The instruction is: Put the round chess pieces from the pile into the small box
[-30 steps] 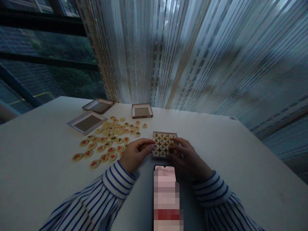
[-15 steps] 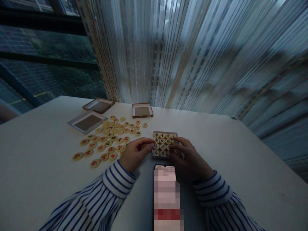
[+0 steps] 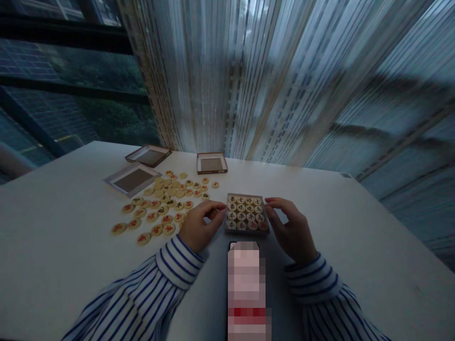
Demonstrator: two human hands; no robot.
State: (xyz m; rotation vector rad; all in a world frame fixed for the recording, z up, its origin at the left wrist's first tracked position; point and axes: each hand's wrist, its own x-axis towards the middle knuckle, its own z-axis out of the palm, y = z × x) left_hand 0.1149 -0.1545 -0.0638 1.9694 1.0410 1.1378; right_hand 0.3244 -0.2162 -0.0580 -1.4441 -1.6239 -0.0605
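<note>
A shallow box [image 3: 247,232] stands on the table, filled with Chinese chess pieces in rows. Most show black characters; at the near right corner lie two red-marked pieces [image 3: 252,225]. My left hand [image 3: 199,225] has its thumb and index fingertip together at the box's left edge. At the right edge, my right hand [image 3: 292,229] curls in, its thumb and index fingertip against the side wall. Between them the two hands hold the box. To the left are many loose chess pieces [image 3: 157,230], some red, some black, some plain side up.
Behind the loose pieces lie a brown open tray [image 3: 131,155], a pale frame-like lid [image 3: 111,180] and another brown tray [image 3: 212,172]. A phone [image 3: 243,284], its screen blurred out, lies near me. A string curtain [image 3: 213,94] hangs beyond the white table [image 3: 337,227].
My right hand has moved off the top of the pieces to the box's right edge, uncovering the right columns. My left hand stays at the left edge.
</note>
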